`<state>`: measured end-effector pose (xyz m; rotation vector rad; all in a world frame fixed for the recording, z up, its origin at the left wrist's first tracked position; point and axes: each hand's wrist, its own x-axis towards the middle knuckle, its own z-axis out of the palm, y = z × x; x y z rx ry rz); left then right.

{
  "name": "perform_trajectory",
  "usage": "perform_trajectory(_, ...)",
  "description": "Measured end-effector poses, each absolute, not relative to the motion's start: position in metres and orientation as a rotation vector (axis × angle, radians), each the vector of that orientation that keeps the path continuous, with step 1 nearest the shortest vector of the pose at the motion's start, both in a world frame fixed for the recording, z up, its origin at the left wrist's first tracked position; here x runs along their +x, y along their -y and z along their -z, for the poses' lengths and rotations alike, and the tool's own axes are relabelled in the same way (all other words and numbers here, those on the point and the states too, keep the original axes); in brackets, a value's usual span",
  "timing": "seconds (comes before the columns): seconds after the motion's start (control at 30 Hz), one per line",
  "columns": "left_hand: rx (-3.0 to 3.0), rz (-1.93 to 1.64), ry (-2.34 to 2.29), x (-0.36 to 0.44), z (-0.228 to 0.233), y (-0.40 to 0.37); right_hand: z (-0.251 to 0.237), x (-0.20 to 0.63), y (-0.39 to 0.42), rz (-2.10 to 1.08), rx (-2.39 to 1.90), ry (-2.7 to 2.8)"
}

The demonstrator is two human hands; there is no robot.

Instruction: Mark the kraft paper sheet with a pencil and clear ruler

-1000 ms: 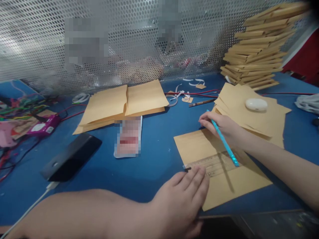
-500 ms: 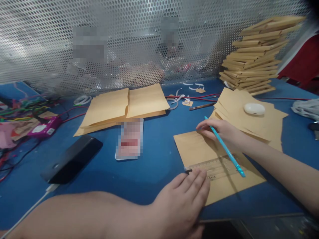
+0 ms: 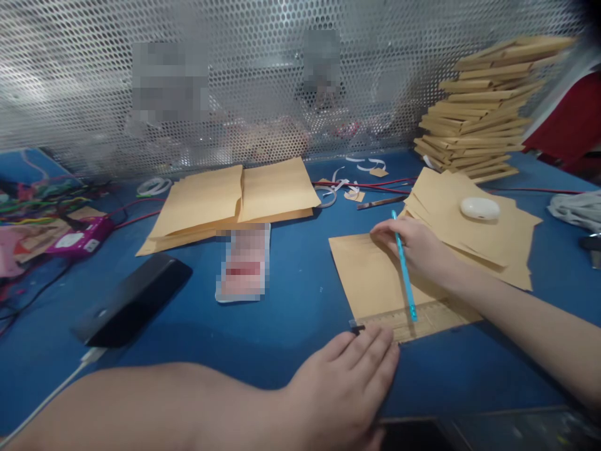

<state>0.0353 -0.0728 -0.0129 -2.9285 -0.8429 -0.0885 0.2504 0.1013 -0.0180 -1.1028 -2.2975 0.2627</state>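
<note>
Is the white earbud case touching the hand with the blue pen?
Apart. In the head view the case sits on the paper stack, with bare paper between it and the right hand.

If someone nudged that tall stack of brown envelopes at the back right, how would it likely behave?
The envelope stack looks apt to tip or slide: its layers lie fanned and skewed, the top ones overhanging to the right. Each piece seems thin and smooth, so layers would probably shear apart rather than move as one block. Likely light overall.
</note>
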Motion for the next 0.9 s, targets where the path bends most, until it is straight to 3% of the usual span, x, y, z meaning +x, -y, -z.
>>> perform_trajectory(0.9,-2.879,0.142,0.772,0.0358,0.0167,0.0747,0.0097,0.2466,-0.0955,-0.257,-1.245,2.246)
